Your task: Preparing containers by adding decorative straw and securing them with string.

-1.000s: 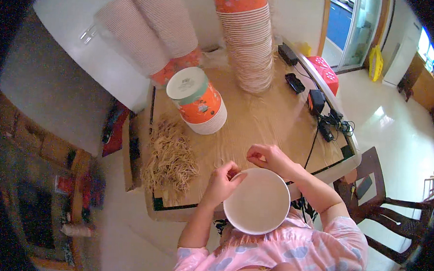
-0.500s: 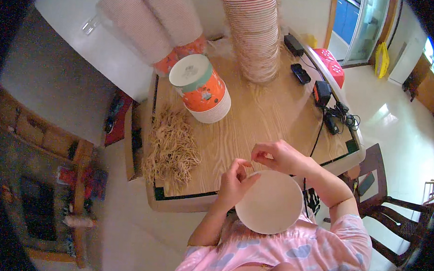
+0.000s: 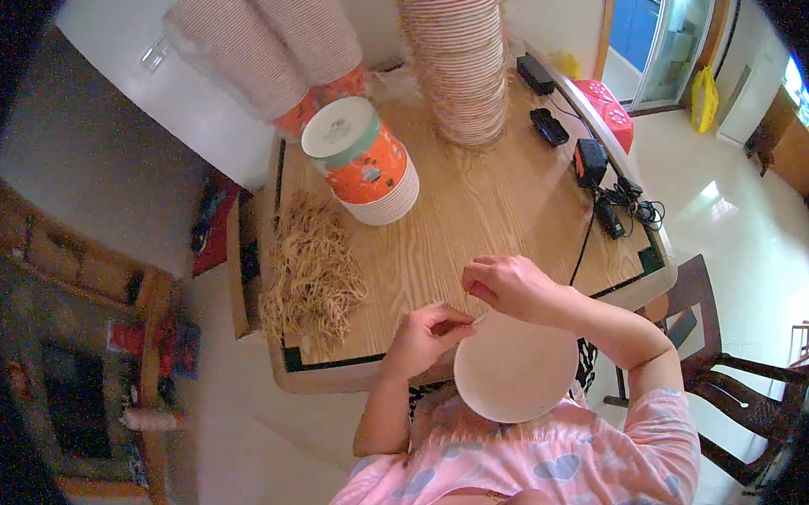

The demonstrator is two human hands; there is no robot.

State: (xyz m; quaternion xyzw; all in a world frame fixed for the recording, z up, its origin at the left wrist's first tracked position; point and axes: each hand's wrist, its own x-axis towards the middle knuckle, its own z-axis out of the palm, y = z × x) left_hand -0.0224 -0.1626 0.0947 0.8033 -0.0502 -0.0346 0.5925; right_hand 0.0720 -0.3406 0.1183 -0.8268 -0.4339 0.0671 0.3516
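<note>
A: Hands first. What is the left hand (image 3: 425,335) doing?
B: Thumb and fingertips drawn close together, just off the near edge of the desk (image 3: 507,185). A pale sliver shows at the tips; too small to tell what it is, or whether it is pinched.
A: And the right hand (image 3: 514,289)?
B: Fingers curled downward, palm hidden. Cannot tell if anything is gripped. It sits just beside the left hand, a narrow gap between them.
A: Position of the white bowl (image 3: 516,377)?
B: Over the lap, mouth up, in front of the desk edge and close to the pink shirt (image 3: 553,462). Both hands are at its far rim; the right forearm passes over its right side. Interior plain and pale.
A: Nearest material on the desk?
B: A heap of tan strands (image 3: 313,280), tangled and root-like, at the left front corner. Behind it, a short stack of upside-down bowls (image 3: 368,165), orange and green with white rims.
A: Farther back?
B: A tall stack of bowls (image 3: 458,70) standing upright, and two wrapped stacks (image 3: 260,48) leaning toward the wall on the left.
A: Right edge?
B: A black tray (image 3: 549,127), a black adapter (image 3: 591,163) and coiled cables (image 3: 637,207). Beyond them, off the desk, a red stool (image 3: 607,110).
</note>
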